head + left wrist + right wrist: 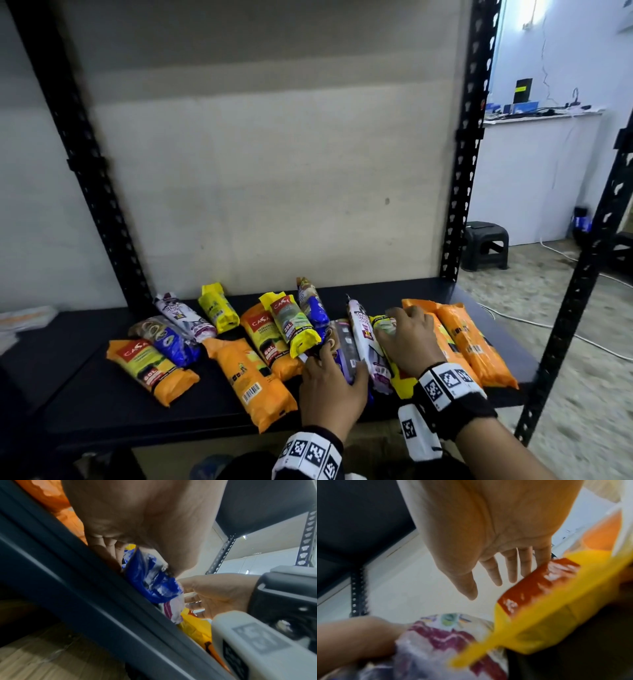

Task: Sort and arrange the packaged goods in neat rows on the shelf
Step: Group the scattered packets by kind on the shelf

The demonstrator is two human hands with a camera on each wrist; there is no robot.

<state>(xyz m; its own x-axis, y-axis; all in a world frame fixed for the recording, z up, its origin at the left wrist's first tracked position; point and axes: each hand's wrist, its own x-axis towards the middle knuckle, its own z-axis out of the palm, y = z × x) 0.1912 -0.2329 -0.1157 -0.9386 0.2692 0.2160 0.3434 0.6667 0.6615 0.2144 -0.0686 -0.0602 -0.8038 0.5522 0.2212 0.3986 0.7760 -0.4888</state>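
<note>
Several packaged rolls lie jumbled on the black shelf (102,411). My left hand (337,363) grips a blue pack (344,342) near the front edge, fingers on its left and thumb on its right; the left wrist view shows the same blue pack (150,580) in the left hand (139,561). My right hand (387,325) rests with straight fingers on a yellow pack (400,380) with a red label. A white-and-purple pack (366,342) lies between the two. In the right wrist view the right hand (489,586) hovers at the yellow pack (556,608).
Two orange packs (472,342) lie side by side at the right end. More orange packs (253,373), yellow packs (219,308) and blue packs (171,339) are scattered to the left. Black slotted uprights (469,137) frame the shelf. A black stool (484,245) stands on the floor at right.
</note>
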